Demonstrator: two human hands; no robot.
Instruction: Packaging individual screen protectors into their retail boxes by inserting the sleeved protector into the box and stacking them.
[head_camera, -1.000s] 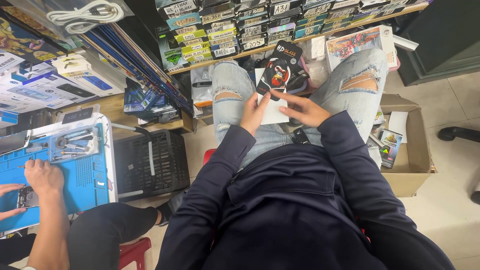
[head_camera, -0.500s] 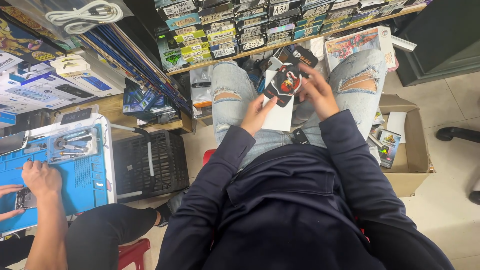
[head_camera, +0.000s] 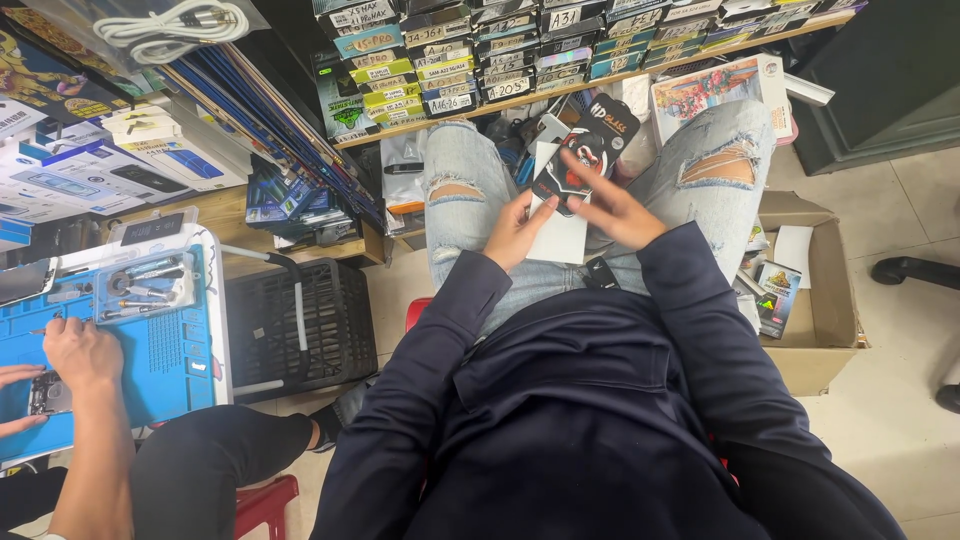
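1. The black packet (head_camera: 583, 150) had risen from the lap to between the knees since a second earlier.
2. Left hand (head_camera: 515, 230) pinched its lower edge; right hand (head_camera: 612, 205) gripped its side, over a white box (head_camera: 560, 235).

The black packet (head_camera: 583, 150) looks like glossy printed card, the white sheet (head_camera: 558, 236) beneath it matt paper. The jeans (head_camera: 462, 190) are faded, frayed denim cloth. The box (head_camera: 825, 300) is rough brown cardboard, the basket (head_camera: 300, 325) black plastic mesh, the mat (head_camera: 165, 350) smooth blue rubber.
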